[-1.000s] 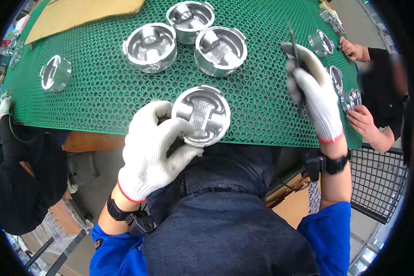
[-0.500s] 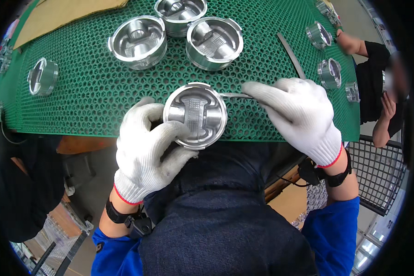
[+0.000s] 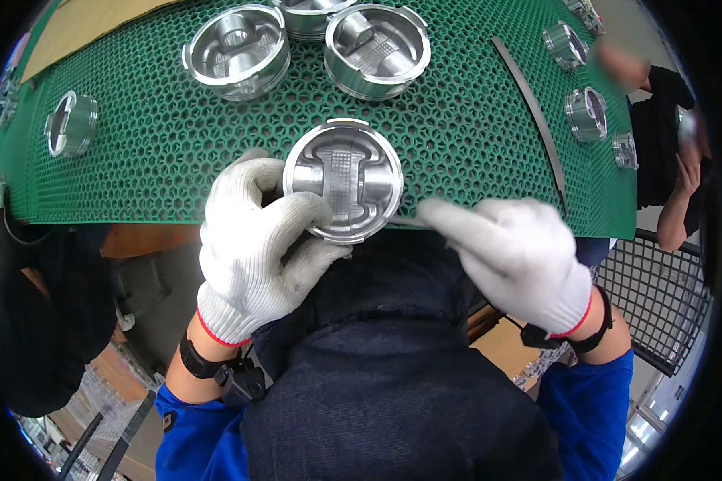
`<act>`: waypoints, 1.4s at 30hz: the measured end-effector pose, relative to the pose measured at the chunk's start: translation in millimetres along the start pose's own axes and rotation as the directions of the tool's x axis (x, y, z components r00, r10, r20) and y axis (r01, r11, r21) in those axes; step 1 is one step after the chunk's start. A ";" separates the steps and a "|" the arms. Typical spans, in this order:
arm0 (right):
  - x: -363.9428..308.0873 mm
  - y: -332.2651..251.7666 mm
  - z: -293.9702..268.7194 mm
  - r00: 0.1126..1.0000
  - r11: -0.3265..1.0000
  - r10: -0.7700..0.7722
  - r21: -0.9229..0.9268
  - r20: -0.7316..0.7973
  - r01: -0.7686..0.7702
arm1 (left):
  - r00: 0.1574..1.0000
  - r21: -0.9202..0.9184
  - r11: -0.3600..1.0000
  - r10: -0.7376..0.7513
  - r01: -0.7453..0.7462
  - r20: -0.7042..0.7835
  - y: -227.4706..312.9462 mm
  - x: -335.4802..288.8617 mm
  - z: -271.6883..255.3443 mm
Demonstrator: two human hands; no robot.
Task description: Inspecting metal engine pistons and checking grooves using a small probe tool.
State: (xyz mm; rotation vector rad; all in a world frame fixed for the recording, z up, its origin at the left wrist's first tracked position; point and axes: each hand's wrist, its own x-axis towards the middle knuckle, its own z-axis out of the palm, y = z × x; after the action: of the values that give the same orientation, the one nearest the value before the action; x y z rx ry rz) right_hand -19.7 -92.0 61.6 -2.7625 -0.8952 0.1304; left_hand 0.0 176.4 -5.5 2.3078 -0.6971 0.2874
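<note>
My left hand (image 3: 253, 244), in a white knit glove, grips a silver piston (image 3: 345, 180) by its left and lower side, fingers and thumb curled around it. The piston's hollow underside faces up, showing ribs and a textured middle. My right hand (image 3: 521, 260), also gloved and somewhat blurred, is closed on a thin metal tool (image 3: 407, 221). Only a short bright length of it shows; its exact kind cannot be made out. Its tip meets the lower right rim of the piston, close to the table's front edge.
Beyond my hands, several pistons, including one (image 3: 377, 52), stand on the green perforated mat (image 3: 449, 144). A long curved grey strip (image 3: 529, 104) lies at the right. Another piston (image 3: 72, 124) sits far left, near cardboard (image 3: 88, 32). A person (image 3: 662, 152) is at the right, another (image 3: 44, 313) at the left.
My right hand has moved down, taking the tool from the piston's upper right rim to its lower right. The piston stays in my left hand. The view has shifted slightly.
</note>
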 end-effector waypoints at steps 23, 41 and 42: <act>-13.4 56.4 -19.0 0.990 0.975 0.001 0.221 -0.141 0.030 | 1.000 -0.133 0.991 -0.006 0.005 -0.002 -0.6 18.8 5.1; -15.9 13.5 -2.4 0.993 0.991 0.109 0.071 0.037 -0.112 | 0.998 -0.002 0.999 0.052 -0.052 0.017 6.1 14.3 8.1; -17.8 8.7 -2.7 0.995 0.999 0.053 0.004 0.088 -0.054 | 0.999 -0.006 0.999 0.049 -0.049 0.021 5.8 15.3 9.1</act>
State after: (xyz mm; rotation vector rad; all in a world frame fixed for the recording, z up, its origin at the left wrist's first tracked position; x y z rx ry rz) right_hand -28.7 -109.8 62.2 -2.7944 -0.8406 0.2660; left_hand 9.6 160.5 -3.0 2.2938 -0.7643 0.2839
